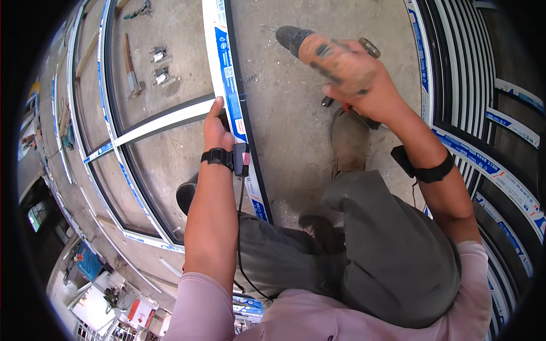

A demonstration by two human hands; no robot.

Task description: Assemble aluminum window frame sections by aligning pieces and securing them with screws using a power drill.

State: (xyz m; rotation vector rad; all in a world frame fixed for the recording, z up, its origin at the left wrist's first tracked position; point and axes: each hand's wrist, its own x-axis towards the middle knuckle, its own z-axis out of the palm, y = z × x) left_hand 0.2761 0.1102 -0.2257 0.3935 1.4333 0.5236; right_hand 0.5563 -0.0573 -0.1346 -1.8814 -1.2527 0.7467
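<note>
Two grips in view. Right grip (359,77) is closed round a power drill (293,41), blurred, held over the concrete floor (284,113); its bit (267,28) points left, well apart from the work. Left grip (215,131) touches the blue-and-white frame (229,74) where a crossbar (170,121) meets the long bar (256,196); fingers partly hidden, can't tell whether they close on it. Frame is at my left, long bar running up between my forearms.

Risks, as I judge it: my left fingers sit right at the joint, so a bit skating off the bar there could catch them. A slack left hold could let the joint slip out of line. One-handed drill may kick if the bit binds. Black cable (239,238) hangs from my left wrist box (241,159) beside the bar; could snag. Boot (350,139) is below the drill hand: fumble it, toes get hit.
</note>
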